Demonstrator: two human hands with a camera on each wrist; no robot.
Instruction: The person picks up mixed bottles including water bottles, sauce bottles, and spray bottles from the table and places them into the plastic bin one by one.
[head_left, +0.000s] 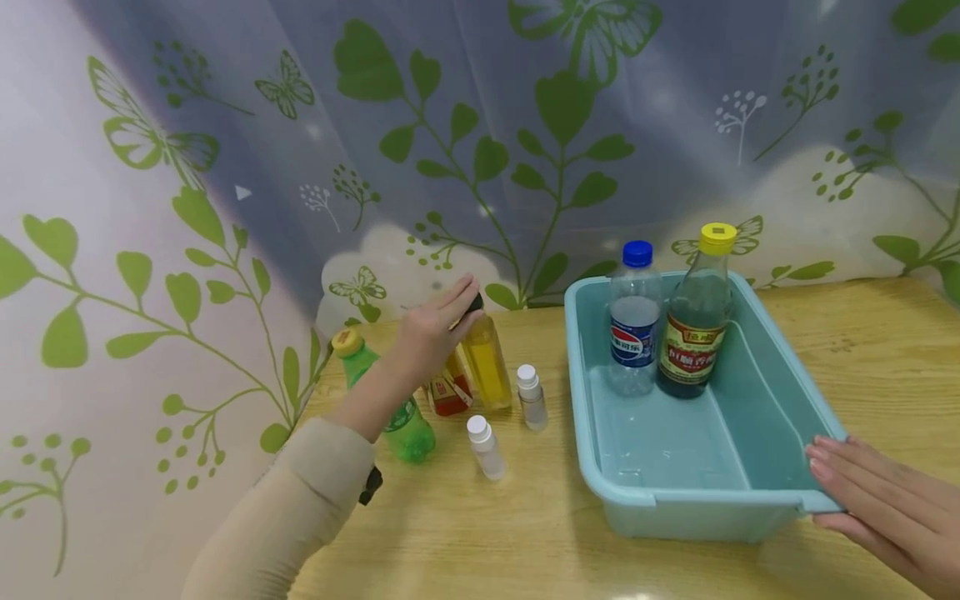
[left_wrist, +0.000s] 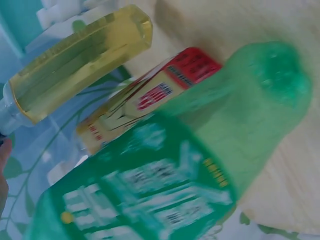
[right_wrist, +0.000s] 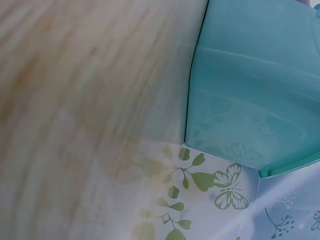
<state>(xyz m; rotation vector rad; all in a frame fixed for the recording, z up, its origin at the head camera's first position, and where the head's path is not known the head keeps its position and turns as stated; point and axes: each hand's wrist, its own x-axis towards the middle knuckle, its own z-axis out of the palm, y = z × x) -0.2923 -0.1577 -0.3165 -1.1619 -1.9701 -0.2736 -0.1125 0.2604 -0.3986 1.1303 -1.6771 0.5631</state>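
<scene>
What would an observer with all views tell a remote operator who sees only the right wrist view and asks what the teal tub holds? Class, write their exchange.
Observer: The tub holds a blue-capped bottle and a yellow-capped bottle.
Operator: Where is the left hand?
Observer: At the dark cap of a bottle of yellow liquid.
Operator: Anything small beside the tub?
Observer: Two small white-capped bottles stand left of it in the head view.

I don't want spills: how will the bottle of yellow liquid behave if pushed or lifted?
The yellow bottle is probably heavy, filled nearly to its shoulder. Pushed high, it may tip, being tall and narrow. Its flat-looking sides should resist rolling.
</scene>
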